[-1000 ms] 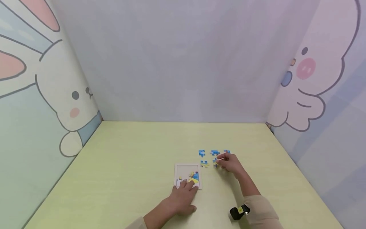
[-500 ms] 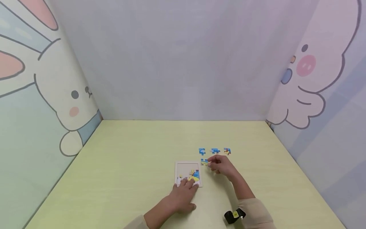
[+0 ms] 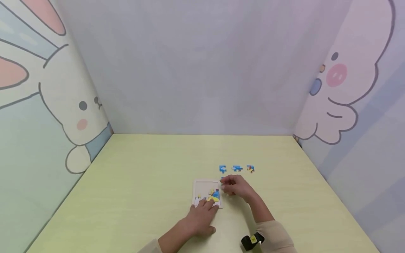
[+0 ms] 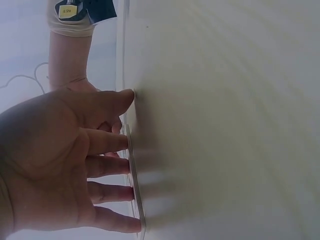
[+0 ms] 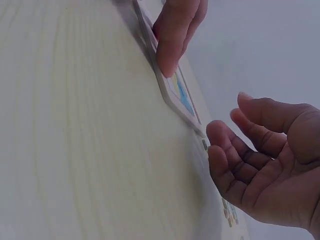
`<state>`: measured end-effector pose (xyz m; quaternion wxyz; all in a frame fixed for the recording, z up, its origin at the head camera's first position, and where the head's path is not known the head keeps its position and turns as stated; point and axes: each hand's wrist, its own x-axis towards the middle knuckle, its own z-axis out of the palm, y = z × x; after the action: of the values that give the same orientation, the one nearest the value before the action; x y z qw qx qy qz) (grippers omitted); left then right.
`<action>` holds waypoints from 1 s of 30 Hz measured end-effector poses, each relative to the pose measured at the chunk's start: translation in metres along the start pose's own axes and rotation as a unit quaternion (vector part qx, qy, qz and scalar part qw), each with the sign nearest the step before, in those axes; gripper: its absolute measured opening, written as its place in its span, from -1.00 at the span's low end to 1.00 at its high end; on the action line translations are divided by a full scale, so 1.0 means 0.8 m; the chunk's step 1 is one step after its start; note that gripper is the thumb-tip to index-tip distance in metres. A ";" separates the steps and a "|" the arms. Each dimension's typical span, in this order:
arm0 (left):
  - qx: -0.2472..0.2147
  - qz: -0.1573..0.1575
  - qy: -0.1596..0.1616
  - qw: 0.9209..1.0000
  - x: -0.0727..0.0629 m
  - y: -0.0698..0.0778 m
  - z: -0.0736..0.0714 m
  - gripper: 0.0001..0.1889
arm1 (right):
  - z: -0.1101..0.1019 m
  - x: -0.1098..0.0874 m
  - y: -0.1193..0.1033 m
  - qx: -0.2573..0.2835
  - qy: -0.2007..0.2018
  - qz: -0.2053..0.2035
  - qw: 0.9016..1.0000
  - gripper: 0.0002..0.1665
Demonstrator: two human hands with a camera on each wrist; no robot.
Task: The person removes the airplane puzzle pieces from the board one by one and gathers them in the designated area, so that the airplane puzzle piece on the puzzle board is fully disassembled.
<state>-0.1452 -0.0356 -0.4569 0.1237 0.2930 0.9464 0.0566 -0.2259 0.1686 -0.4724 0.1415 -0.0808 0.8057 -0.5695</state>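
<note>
Your right hand (image 3: pixel 237 187) has moved closer, beside the right edge of the puzzle tray (image 3: pixel 204 187), fingers curled; whether they pinch anything I can't tell. Your left hand (image 3: pixel 201 219), fingers straight, still rests on its near edge; three loose pieces (image 3: pixel 237 168) lie beyond its far right corner.

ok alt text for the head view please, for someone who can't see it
A person's left hand rests on the near edge of a partly filled puzzle frame; the right hand is by its far right corner, any piece in it hidden. Beyond, three loose pieces lie in a row on a pale yellow-green table.
</note>
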 end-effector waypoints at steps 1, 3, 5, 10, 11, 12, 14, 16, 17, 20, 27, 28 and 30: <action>0.001 0.000 0.001 1.000 -0.001 0.000 0.000 -0.28 | 0.003 0.000 0.001 -0.003 -0.005 0.004 1.000 -0.69; 0.000 -0.001 -0.001 1.000 -0.002 0.000 0.001 -0.29 | 0.008 0.002 0.005 -0.016 -0.007 0.019 1.000 -0.71; 0.001 -0.002 -0.003 1.000 -0.003 0.000 0.002 -0.29 | 0.012 0.004 0.008 -0.029 -0.007 0.031 0.999 -0.75; 0.008 -0.001 0.002 1.000 -0.003 -0.002 0.003 -0.28 | 0.018 0.007 0.010 -0.065 -0.003 0.014 0.998 -0.80; 0.008 -0.001 0.002 1.000 -0.003 -0.002 0.004 -0.28 | 0.018 0.008 0.009 -0.072 -0.003 0.010 0.997 -0.81; 0.007 -0.001 0.003 1.000 -0.003 -0.003 0.003 -0.27 | 0.019 0.008 0.008 -0.079 -0.003 0.006 0.997 -0.82; 0.006 -0.002 0.002 1.000 -0.002 -0.003 0.003 -0.27 | 0.021 0.008 0.006 -0.092 -0.001 0.003 0.996 -0.84; 0.006 -0.002 0.001 1.000 -0.001 -0.002 0.002 -0.28 | 0.022 0.008 0.005 -0.102 0.003 0.002 0.995 -0.85; 0.006 -0.001 0.002 1.000 -0.001 -0.002 0.002 -0.27 | 0.023 0.007 0.004 -0.107 0.005 0.002 0.994 -0.85; 0.004 0.006 0.002 1.000 0.000 -0.003 0.001 -0.28 | 0.026 0.007 0.002 -0.122 0.013 -0.005 0.992 -0.85; 0.005 -0.003 0.009 1.000 -0.004 -0.012 0.001 -0.29 | 0.035 0.016 0.002 -0.134 -0.002 -0.030 0.991 -0.84; 0.005 -0.001 0.010 1.000 -0.004 -0.012 0.000 -0.30 | 0.036 0.016 0.001 -0.135 -0.001 -0.030 0.990 -0.85; 0.004 0.005 0.014 1.000 -0.004 -0.013 0.000 -0.32 | 0.035 0.016 0.001 -0.143 0.003 -0.029 0.989 -0.85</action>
<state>-0.1482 -0.0456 -0.4583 0.1086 0.2971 0.9469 0.0577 -0.2289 0.1399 -0.4840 0.1095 -0.1219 0.8764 -0.4528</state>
